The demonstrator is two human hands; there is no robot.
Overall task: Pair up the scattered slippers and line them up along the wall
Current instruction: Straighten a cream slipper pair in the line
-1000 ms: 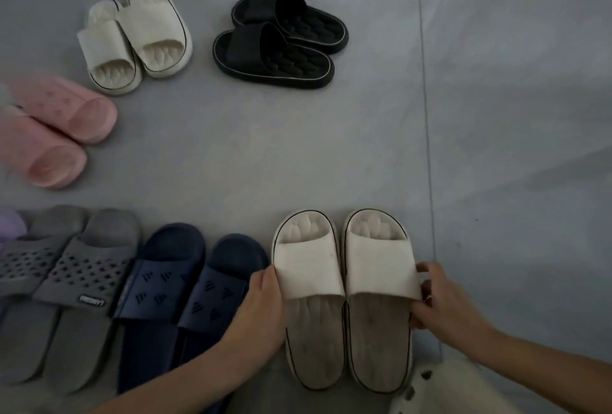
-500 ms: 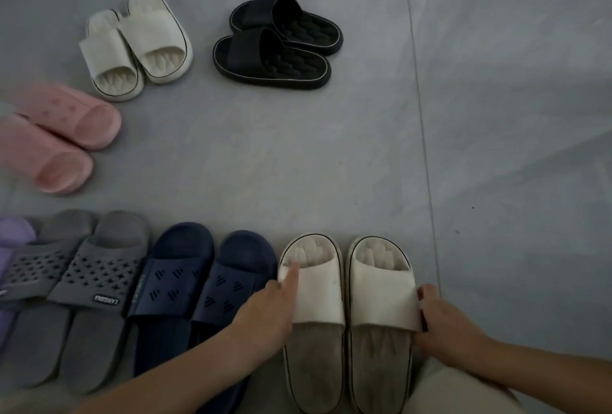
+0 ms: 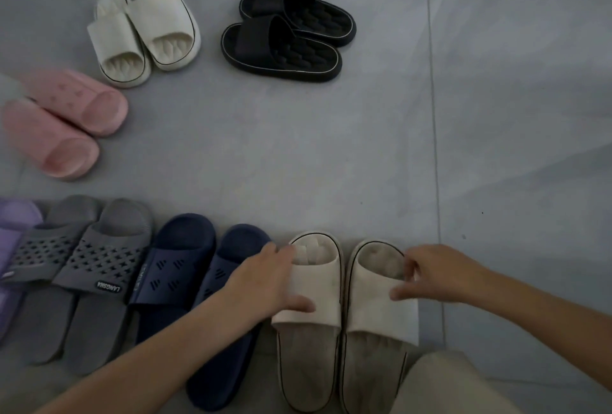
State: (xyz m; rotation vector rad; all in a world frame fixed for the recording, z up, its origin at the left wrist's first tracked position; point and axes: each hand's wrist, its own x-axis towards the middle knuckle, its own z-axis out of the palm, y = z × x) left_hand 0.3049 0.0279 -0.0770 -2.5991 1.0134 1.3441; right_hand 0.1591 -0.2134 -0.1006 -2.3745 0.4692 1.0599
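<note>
Your left hand (image 3: 265,284) and right hand (image 3: 440,273) have slid from the outer edges onto the straps of the cream pair (image 3: 328,284), each gripping one. The pair has drawn nearer, near right, level beside the navy pair (image 3: 185,264), so I judge it placed.

We looked down on a grey tiled floor (image 3: 331,155), one grout line running up its right side; nearest us a row lay on it side by side: a purple slipper (image 3: 13,231), a grey pair (image 3: 99,258), a navy pair (image 3: 165,268), a large cream pair (image 3: 326,281); farther off lay a pink pair (image 3: 82,105), a small cream pair (image 3: 159,22) and a black pair (image 3: 265,36), each pair apart from the others.
</note>
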